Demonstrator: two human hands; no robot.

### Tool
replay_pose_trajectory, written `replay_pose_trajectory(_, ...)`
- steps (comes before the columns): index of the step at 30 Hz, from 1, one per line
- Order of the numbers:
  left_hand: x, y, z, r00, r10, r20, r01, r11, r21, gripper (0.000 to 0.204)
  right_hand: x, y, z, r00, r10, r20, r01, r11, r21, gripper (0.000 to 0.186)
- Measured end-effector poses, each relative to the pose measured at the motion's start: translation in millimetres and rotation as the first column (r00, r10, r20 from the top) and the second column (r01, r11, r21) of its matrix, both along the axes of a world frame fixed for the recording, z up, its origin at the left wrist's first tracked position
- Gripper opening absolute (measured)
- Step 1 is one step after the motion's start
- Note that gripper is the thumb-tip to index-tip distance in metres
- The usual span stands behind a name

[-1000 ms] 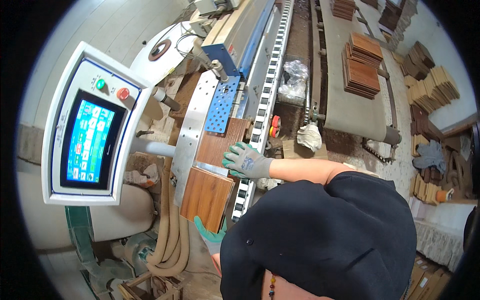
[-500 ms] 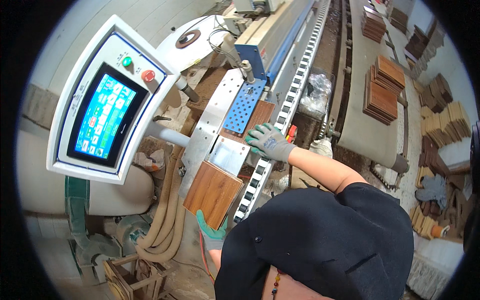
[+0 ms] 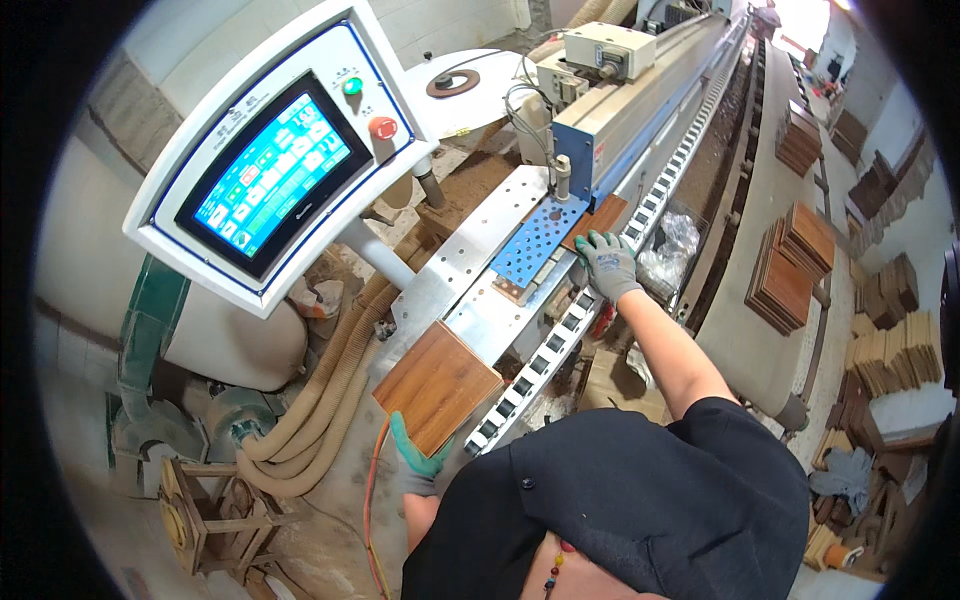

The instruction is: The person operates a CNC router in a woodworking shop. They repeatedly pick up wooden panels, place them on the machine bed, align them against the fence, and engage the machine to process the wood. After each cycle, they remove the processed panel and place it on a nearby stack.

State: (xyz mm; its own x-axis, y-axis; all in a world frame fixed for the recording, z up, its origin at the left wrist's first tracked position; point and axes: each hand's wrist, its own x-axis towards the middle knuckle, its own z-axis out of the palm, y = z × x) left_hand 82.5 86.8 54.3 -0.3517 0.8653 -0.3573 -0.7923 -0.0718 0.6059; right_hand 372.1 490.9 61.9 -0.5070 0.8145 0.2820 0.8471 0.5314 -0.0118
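My left hand (image 3: 418, 462), in a green glove, grips the near corner of a brown wood-grain panel (image 3: 437, 384) that rests at the front end of the metal feed table (image 3: 470, 270). My right hand (image 3: 607, 262), in a grey and green glove, lies stretched out on a second brown panel (image 3: 596, 217). That panel sits beside the blue perforated plate (image 3: 538, 240) and is partly under the machine's blue and white housing (image 3: 640, 90). A roller track (image 3: 560, 340) runs along the table's right side.
A white control panel with a lit blue screen (image 3: 268, 172) and green and red buttons stands at the left. Beige hoses (image 3: 320, 400) hang below it. Stacks of brown panels (image 3: 790, 275) lie on a long conveyor at the right, more piles beyond.
My right hand has pushed the far panel forward, away from me, until it slid partly under the machine housing. My left hand keeps its hold on the near panel.
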Motion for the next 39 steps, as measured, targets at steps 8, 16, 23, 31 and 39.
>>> replay_pose_trajectory(8, 14.1, -0.4, 26.6, 0.866, 0.031, -0.499, 0.041, 0.99, 0.134, 0.082, -53.4, -134.8, 21.1, 0.769, -0.041, -0.638, -0.587, 0.347, -0.731, 0.063)
replay_pose_trajectory(16, -6.2, -6.7, -27.8, 0.993, -0.005, -0.119, -0.001, 0.999, -0.049, 0.066, -70.4, -178.3, 19.1, 0.636, -0.345, -0.691, -0.622, 0.301, -0.723, 0.052)
replay_pose_trajectory(23, -8.2, -8.3, -25.6, 0.995, 0.094, 0.01, -0.088, 0.956, -0.279, 0.063, -14.7, -118.4, -18.3, 0.265, -0.696, -0.668, -0.725, 0.312, -0.614, 0.036)
replay_pose_trajectory(31, -4.1, -2.6, -12.2, 0.999, 0.027, -0.042, -0.035, 0.978, -0.205, 0.067, -15.5, -50.9, -51.7, 0.394, -0.48, -0.783, -0.525, 0.582, -0.621, 0.047)
replay_pose_trajectory(39, -2.8, -0.8, -8.8, 0.999, 0.017, -0.031, -0.022, 0.987, -0.158, 0.066, -29.4, -131.7, 9.2, 0.852, 0.204, -0.483, -0.398, 0.851, -0.343, 0.049)
